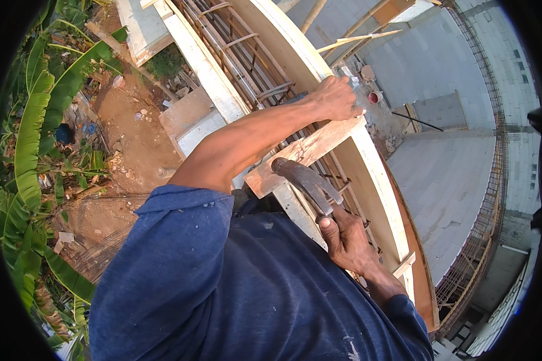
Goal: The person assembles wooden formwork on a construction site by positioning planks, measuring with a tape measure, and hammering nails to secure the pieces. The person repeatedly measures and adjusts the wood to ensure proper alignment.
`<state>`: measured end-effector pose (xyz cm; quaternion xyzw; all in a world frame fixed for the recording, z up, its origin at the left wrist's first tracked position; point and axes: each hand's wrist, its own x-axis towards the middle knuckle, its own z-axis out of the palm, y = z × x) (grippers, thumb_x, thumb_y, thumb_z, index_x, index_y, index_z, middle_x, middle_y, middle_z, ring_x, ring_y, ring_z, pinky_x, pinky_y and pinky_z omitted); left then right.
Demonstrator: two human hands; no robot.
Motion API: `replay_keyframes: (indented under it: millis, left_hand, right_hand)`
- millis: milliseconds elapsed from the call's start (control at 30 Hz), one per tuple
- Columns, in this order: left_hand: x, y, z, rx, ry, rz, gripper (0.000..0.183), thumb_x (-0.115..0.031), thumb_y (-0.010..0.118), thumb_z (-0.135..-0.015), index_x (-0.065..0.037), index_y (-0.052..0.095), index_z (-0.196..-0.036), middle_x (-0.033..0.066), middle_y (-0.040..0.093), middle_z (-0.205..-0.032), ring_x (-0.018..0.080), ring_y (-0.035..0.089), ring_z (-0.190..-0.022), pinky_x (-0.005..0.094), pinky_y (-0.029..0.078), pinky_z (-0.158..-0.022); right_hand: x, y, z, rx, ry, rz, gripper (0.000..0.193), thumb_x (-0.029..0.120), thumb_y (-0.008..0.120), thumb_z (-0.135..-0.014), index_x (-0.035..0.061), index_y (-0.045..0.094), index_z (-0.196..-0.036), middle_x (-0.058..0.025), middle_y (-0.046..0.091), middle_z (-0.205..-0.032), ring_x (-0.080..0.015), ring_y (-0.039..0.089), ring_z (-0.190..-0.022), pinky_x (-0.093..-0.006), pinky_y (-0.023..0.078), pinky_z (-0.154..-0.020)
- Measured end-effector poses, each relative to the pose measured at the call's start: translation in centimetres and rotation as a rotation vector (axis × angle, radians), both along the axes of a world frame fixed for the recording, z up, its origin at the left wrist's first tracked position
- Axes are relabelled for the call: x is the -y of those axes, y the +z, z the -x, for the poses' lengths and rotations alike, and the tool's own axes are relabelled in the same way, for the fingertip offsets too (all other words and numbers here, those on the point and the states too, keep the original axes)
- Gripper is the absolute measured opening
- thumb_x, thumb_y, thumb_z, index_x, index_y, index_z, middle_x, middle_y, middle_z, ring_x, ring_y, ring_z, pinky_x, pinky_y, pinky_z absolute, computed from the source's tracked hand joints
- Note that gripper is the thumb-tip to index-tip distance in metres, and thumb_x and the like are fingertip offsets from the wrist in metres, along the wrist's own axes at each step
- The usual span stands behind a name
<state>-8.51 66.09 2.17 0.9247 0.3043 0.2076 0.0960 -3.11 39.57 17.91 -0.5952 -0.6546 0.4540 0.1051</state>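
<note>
My right hand (350, 242) is closed round the handle of a claw hammer (304, 180), whose dark metal head is over the near end of a short wooden board (307, 149). That board lies across the top of a long timber formwork trough (373, 186). At the board's far end, on the trough's right wall, my left hand (334, 99) is closed with its fingers curled down. Whatever those fingers may hold is hidden. Inside the trough runs a cage of steel reinforcing bars (250, 45), passing under the board and my left forearm.
Far below on the right are grey block walls (427, 180) and a red bucket (374, 97). A curved rebar cage (485, 210) runs along the right. On the left, banana plants (33, 132) grow beside bare earth (129, 150) strewn with debris, also well below.
</note>
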Motion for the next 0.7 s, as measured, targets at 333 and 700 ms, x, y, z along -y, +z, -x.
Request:
replay_keyframes:
  millis: [333,700]
  left_hand:
    - [-0.1,0.0,0.0,-0.036,-0.039,0.028,0.067,-0.057,0.053,-0.091,0.001,0.071,-0.064,0.0108,0.058,-0.051,0.0265,0.056,-0.08,0.0436,0.049,-0.053]
    - [0.2,-0.3,0.0,-0.024,-0.002,0.004,0.068,-0.056,0.052,-0.091,0.003,0.069,-0.062,0.0112,0.058,-0.052,0.0269,0.056,-0.081,0.0439,0.048,-0.055]
  right_hand:
    - [0.0,0.2,0.4,-0.149,-0.023,-0.191,0.044,0.045,0.045,-0.102,0.0018,0.052,-0.095,-0.0169,0.051,-0.061,-0.0306,0.053,-0.051,-0.0433,0.044,-0.052]
    - [-0.2,1.3,1.6,-0.804,-0.215,-0.595,0.047,0.055,0.046,-0.095,0.0089,0.043,-0.091,-0.0108,0.044,-0.061,-0.0232,0.05,-0.05,-0.037,0.047,-0.05]
